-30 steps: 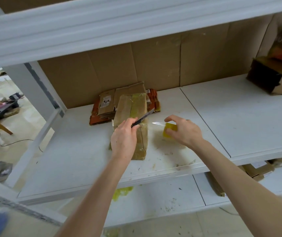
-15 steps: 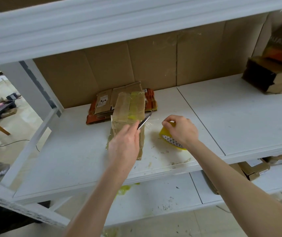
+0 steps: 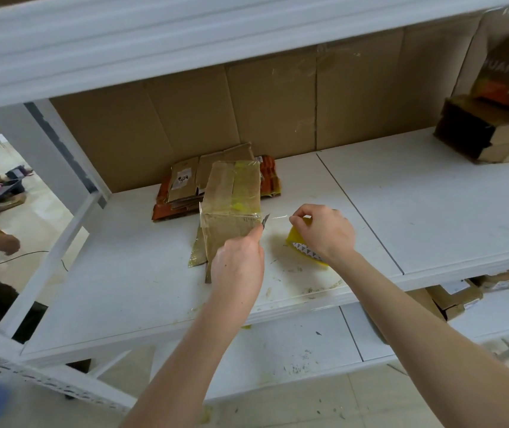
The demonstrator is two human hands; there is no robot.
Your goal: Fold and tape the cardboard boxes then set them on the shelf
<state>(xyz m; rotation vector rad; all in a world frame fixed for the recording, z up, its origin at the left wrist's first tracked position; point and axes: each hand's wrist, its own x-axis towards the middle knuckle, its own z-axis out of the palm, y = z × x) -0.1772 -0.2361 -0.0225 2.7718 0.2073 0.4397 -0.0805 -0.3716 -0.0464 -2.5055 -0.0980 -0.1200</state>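
Observation:
A small brown cardboard box (image 3: 231,208), wrapped in clear tape, stands on the white shelf (image 3: 123,273). My left hand (image 3: 239,262) grips a utility knife (image 3: 265,220) whose blade touches the box's right edge. There a strip of clear tape (image 3: 279,217) stretches from the box to the yellow tape roll (image 3: 301,239). My right hand (image 3: 324,231) holds that roll just right of the box, resting on the shelf.
Flattened cardboard boxes (image 3: 191,183) lie stacked behind the box against the cardboard back wall. Dark and brown boxes (image 3: 490,128) sit at the shelf's far right. More boxes (image 3: 450,298) rest on the lower shelf. Another person's hand (image 3: 9,244) shows at the left.
The knife blade has come down from over the box top to the tape strip at the box's right edge. My right hand stayed on the roll, keeping the tape stretched.

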